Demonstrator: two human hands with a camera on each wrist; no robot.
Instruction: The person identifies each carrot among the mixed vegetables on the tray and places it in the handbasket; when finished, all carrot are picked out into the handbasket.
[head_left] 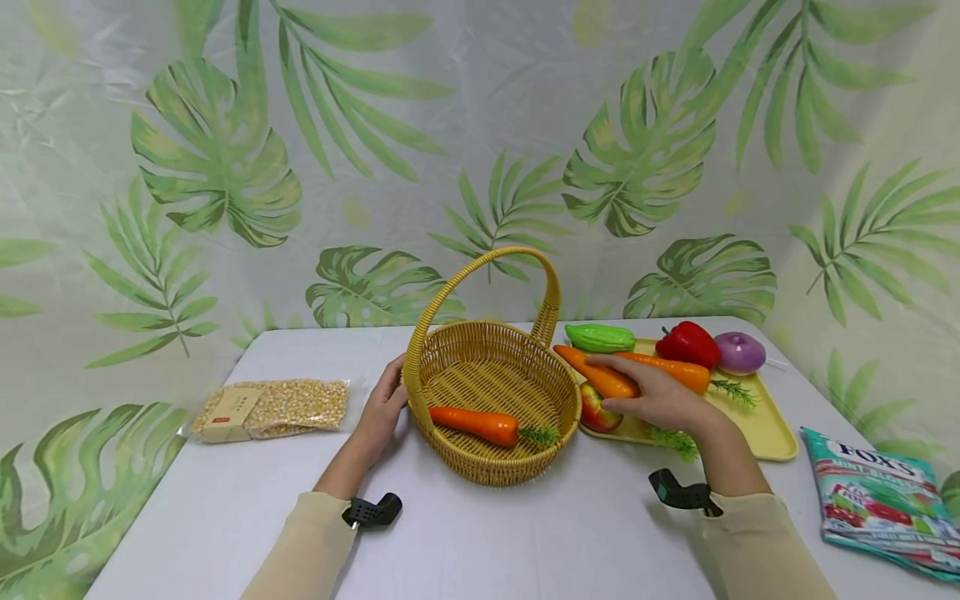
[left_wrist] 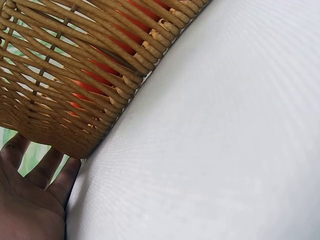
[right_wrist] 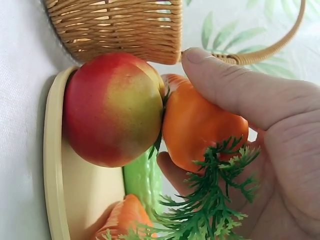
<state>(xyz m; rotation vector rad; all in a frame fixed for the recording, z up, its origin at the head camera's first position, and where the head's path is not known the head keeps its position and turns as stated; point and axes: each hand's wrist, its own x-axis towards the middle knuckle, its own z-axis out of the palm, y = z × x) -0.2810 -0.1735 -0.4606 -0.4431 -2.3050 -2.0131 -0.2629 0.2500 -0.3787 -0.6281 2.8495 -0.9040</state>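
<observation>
My right hand (head_left: 663,396) holds an orange carrot (head_left: 597,372) with a green leafy top, thumb on one side and fingers on the other. In the right wrist view the carrot (right_wrist: 200,127) lies right beside a red and yellow apple (right_wrist: 112,110) over the tray's edge. My left hand (head_left: 381,415) rests against the outer left side of a wicker basket (head_left: 491,471) with a tall arched handle. The left wrist view shows its fingers (left_wrist: 62,182) reaching along the woven wall. Inside the basket lies another carrot (head_left: 480,425).
A yellow tray (head_left: 776,425) on the right bears a carrot (head_left: 678,372), a green bumpy vegetable (head_left: 600,337), a red bell pepper (head_left: 687,344) and a purple onion (head_left: 740,352). A bag of corn kernels (head_left: 288,407) lies left. A FOX'S candy bag (head_left: 885,504) lies at the right edge.
</observation>
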